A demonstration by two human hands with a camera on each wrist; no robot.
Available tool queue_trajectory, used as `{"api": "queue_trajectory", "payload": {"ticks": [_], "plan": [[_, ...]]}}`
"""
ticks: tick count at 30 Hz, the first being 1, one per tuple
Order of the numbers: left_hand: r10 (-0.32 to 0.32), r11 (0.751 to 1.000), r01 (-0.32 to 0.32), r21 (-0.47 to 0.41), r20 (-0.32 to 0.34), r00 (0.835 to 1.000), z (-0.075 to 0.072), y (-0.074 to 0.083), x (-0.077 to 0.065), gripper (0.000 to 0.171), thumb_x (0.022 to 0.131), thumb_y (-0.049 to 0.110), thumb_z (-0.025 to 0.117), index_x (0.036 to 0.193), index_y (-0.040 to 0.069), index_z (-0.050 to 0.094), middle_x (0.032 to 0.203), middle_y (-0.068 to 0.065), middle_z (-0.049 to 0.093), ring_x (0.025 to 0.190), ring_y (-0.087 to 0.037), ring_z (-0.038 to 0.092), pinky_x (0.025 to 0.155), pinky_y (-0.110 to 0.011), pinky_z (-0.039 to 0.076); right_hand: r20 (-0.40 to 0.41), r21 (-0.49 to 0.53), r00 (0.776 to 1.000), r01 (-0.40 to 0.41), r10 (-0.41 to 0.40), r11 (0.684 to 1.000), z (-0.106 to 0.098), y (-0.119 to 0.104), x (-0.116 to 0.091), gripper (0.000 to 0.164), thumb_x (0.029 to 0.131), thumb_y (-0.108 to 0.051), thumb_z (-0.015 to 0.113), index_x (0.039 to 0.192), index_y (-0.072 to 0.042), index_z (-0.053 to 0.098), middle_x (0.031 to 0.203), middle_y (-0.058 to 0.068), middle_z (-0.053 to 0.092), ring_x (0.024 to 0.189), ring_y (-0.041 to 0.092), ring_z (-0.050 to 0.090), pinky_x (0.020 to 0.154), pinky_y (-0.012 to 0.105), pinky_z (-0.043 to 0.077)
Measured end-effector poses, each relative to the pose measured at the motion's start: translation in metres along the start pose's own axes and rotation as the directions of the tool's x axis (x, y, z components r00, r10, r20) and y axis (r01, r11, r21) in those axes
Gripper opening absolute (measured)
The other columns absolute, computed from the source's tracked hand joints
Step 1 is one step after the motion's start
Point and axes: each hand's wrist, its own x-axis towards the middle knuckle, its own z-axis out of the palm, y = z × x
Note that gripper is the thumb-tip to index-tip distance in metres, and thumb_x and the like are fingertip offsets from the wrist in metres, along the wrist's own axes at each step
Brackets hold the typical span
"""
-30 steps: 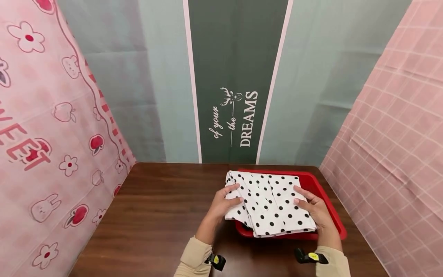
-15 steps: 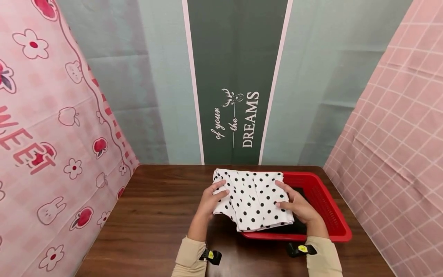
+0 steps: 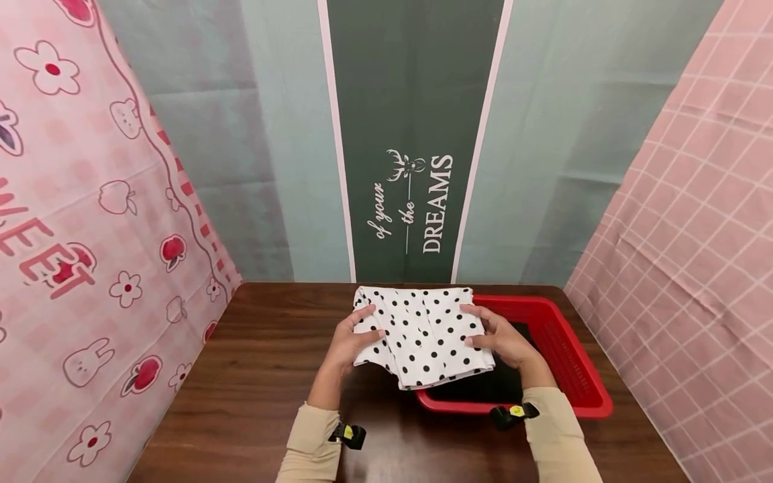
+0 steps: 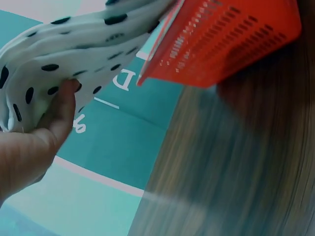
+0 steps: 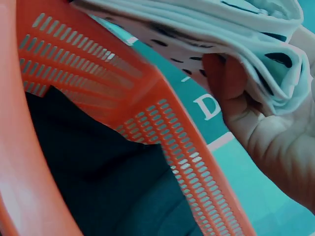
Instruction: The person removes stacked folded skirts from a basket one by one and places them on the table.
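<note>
Between both hands is a folded white cloth with black polka dots [image 3: 423,335], held level above the table and overlapping the left part of the red basket [image 3: 580,376] in the head view. My left hand [image 3: 347,342] grips its left edge, thumb on top and fingers reaching underneath. The right hand [image 3: 504,339] pinches the opposite edge the same way. Several folded layers of the cloth [image 5: 275,54] show in the right wrist view, with fingers tucked below them. In the left wrist view the cloth [image 4: 49,64] sags in a curve from the hand.
Dark folded fabric [image 5: 108,172] lies inside the perforated red basket, which stands at the right of the brown wooden table [image 3: 272,376]. Printed curtains surround the table: a pink one [image 3: 121,235] at left, a pink checked one [image 3: 682,235] at right, a green-grey one behind.
Both hands have carried the polka-dot cloth leftward, from over the basket to partly beside it. More of the basket and the dark fabric inside now shows.
</note>
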Motion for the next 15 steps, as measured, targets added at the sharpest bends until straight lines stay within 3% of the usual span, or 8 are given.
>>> {"api": "queue_trajectory", "payload": {"ticks": [5, 10, 15], "plan": [[0.001, 1.000, -0.001, -0.006, -0.022, 1.000, -0.018, 0.000, 0.003, 0.057, 0.075, -0.003, 0.073, 0.129, 0.003, 0.055, 0.141, -0.012, 0.038, 0.121, -0.026, 0.038, 0.077, -0.029, 0.047, -0.031, -0.034, 0.999, 0.020, -0.021, 0.999, 0.010, 0.004, 0.019, 0.063, 0.081, 0.000, 0.068, 0.137, 0.004, 0.040, 0.121, 0.021, 0.051, 0.095, 0.022, 0.057, 0.073, 0.034, 0.052], [-0.005, 1.000, 0.005, 0.000, -0.068, 0.998, -0.037, -0.002, 0.004, 0.055, 0.075, -0.005, 0.072, 0.127, 0.002, 0.057, 0.138, -0.010, 0.043, 0.120, -0.023, 0.038, 0.080, -0.027, 0.045, -0.052, -0.041, 0.999, -0.012, 0.010, 0.999, 0.023, 0.005, 0.036, 0.057, 0.080, -0.002, 0.070, 0.132, 0.002, 0.048, 0.124, 0.020, 0.049, 0.096, 0.024, 0.055, 0.075, 0.033, 0.051], [-0.032, 0.998, 0.028, -0.049, -0.091, 0.995, -0.050, 0.004, 0.005, 0.056, 0.075, -0.008, 0.071, 0.128, 0.000, 0.055, 0.138, -0.012, 0.040, 0.096, -0.019, 0.053, 0.069, -0.024, 0.049, -0.036, -0.014, 0.999, -0.025, 0.025, 1.000, 0.035, -0.001, 0.053, 0.059, 0.079, -0.001, 0.069, 0.133, 0.002, 0.047, 0.124, 0.022, 0.050, 0.098, 0.026, 0.056, 0.076, 0.035, 0.051]]}}
